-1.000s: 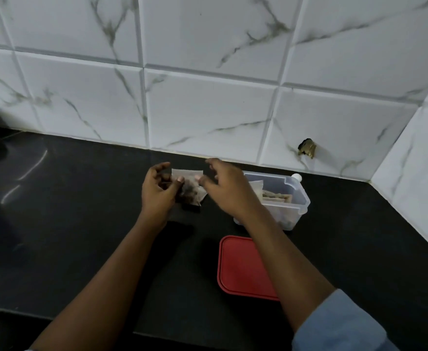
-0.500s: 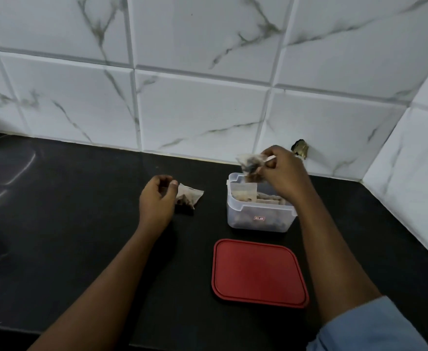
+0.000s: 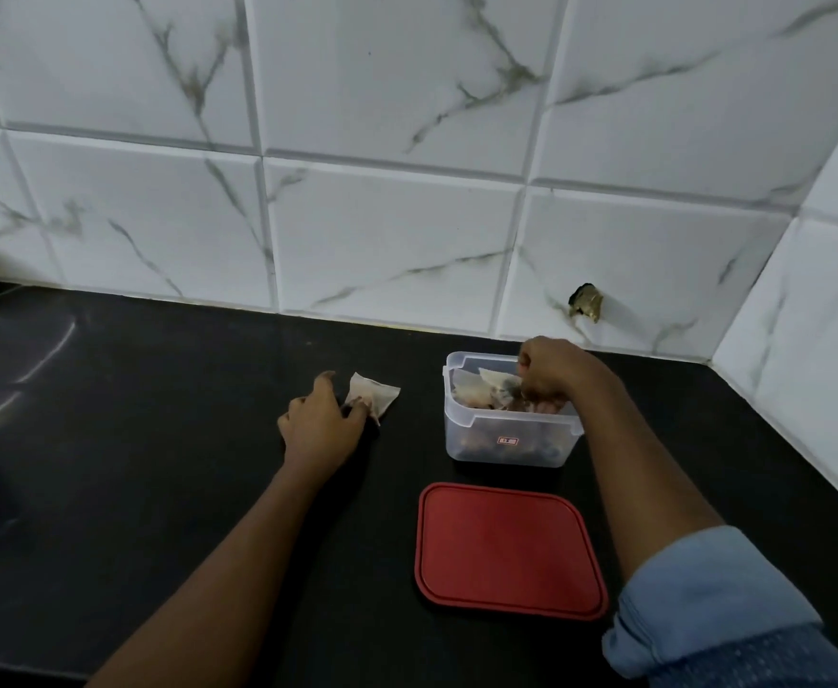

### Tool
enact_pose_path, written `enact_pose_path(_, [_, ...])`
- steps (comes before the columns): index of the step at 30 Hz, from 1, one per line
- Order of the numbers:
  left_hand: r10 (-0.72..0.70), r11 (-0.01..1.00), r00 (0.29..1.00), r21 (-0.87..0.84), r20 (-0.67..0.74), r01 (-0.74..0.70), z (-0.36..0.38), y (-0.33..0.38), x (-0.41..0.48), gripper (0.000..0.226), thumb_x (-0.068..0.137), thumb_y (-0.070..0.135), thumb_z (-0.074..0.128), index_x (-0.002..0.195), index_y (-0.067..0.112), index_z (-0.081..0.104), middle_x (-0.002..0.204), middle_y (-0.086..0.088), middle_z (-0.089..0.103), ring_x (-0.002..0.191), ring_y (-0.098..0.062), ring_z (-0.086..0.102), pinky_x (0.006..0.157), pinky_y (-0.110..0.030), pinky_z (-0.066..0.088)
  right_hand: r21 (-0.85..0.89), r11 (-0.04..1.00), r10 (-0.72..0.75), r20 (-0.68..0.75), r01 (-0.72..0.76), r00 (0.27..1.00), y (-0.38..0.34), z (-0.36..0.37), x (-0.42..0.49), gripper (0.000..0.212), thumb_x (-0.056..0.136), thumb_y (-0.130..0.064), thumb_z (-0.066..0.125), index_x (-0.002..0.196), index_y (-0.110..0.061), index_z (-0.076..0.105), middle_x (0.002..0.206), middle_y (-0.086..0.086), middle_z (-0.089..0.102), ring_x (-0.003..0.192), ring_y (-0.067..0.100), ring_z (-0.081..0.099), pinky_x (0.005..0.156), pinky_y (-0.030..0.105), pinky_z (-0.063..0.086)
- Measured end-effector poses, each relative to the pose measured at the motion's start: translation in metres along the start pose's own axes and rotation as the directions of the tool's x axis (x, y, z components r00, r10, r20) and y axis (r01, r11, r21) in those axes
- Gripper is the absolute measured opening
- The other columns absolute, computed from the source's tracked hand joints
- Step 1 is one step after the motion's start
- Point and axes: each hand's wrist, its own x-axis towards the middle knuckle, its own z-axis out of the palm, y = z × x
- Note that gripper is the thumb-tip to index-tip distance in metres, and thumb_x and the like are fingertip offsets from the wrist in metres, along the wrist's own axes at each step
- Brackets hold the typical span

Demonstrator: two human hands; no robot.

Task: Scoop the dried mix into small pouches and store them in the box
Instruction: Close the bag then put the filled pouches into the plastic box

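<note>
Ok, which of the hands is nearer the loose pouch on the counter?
Left. The left hand pinches the near corner of the loose pouch on the counter; the right hand is off to its right, down in the box, fingers curled on the pouches there.

A glossy black countertop (image 3: 159,439) meets white marble-veined wall tiles (image 3: 382,240), one holding a small brass-coloured fitting (image 3: 587,302).

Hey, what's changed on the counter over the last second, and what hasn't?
The right hand split off from the left, carried one pouch rightward over the box and lowered it inside, fingers curled round it. The left hand settled on the counter, holding the other pouch. The box and the red lid stayed put.
</note>
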Motion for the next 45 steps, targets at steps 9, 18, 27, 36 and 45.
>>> enact_pose_path(9, [0.041,0.981,0.999,-0.189,-0.035,-0.047,-0.002,0.005,-0.006,0.070,0.093,0.034,0.072,0.153,0.023,0.037,0.119,-0.001,0.068,0.116,-0.022,0.064,0.107,-0.045,0.045,-0.111,0.975,-0.193,0.003,0.192,0.981,-0.017,0.013,-0.005,0.015,0.090,-0.015,0.071,0.104,-0.018,0.066,0.107,0.002,0.068,0.088,0.019,0.065,0.066,0.028,0.046])
enact_pose_path(18, [-0.090,0.745,0.995,-0.666,-0.048,0.035,-0.006,0.012,-0.015,0.060,0.093,0.017,0.076,0.144,0.022,0.046,0.106,0.002,0.064,0.092,-0.014,0.071,0.078,-0.037,0.063,-0.235,0.964,-0.120,0.029,0.123,0.992,-0.024,0.022,-0.002,0.008,0.096,-0.024,0.062,0.103,-0.022,0.065,0.106,0.003,0.070,0.101,0.025,0.068,0.085,0.035,0.051])
enact_pose_path(27, [0.168,0.180,0.969,-0.972,0.180,0.149,-0.012,0.028,-0.016,0.060,0.090,-0.014,0.064,0.142,0.011,0.047,0.102,-0.016,0.070,0.091,-0.025,0.074,0.073,-0.036,0.063,0.501,0.758,-0.220,-0.405,0.417,0.887,-0.056,0.017,-0.024,0.032,0.096,-0.052,0.064,0.090,-0.022,0.072,0.086,-0.002,0.074,0.081,0.020,0.071,0.072,0.037,0.056])
enact_pose_path(36, [0.353,0.134,0.908,-0.973,0.225,0.189,-0.015,0.034,-0.026,0.069,0.082,-0.009,0.070,0.144,0.013,0.051,0.107,-0.017,0.073,0.099,-0.027,0.073,0.085,-0.038,0.062,0.630,0.644,-0.440,-0.159,0.434,0.884,-0.064,0.033,-0.029,0.034,0.084,-0.013,0.083,0.115,-0.020,0.072,0.099,0.004,0.078,0.092,0.024,0.075,0.074,0.034,0.060])
enact_pose_path(45, [0.087,0.279,0.968,-0.939,0.236,0.203,-0.012,0.024,-0.017,0.026,0.101,0.021,0.062,0.125,0.012,0.067,0.102,-0.009,0.076,0.087,-0.022,0.071,0.078,-0.038,0.058,0.406,0.848,-0.246,-0.271,0.342,0.931,-0.015,-0.016,-0.015,0.027,0.084,-0.014,0.076,0.108,-0.024,0.072,0.101,0.000,0.073,0.094,0.022,0.071,0.088,0.049,0.060])
